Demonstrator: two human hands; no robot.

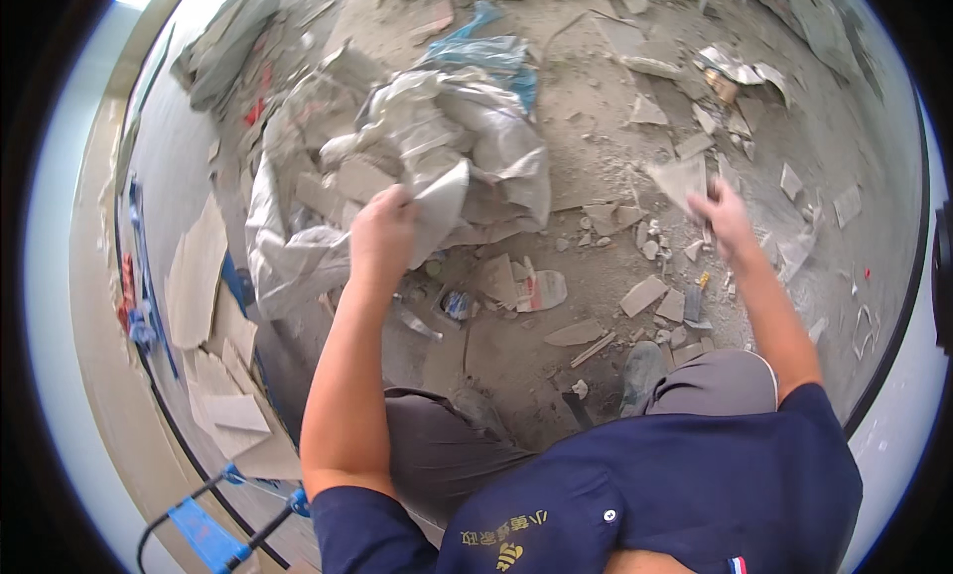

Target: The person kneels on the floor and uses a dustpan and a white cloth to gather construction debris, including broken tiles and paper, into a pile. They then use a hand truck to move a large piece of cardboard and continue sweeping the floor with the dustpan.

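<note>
My left hand (383, 224) grips the rim of a white woven sack (439, 202) that lies open on the dusty floor. Inside the sack are flat broken tile or board pieces (363, 178). To the right, my right hand (722, 217) holds a roughly triangular flat shard (681, 183) above the rubble, slightly blurred. Small white chips (649, 240) lie scattered just left of and below that hand. A blue plastic bag (484, 51) is crumpled behind the sack.
Flat broken sheets (197, 276) are stacked at the left, above a blue and black folding frame (205, 533). A crushed carton (542, 290) lies before my knees. Torn packaging (744, 72) and a filled grey sack (231, 46) lie farther off.
</note>
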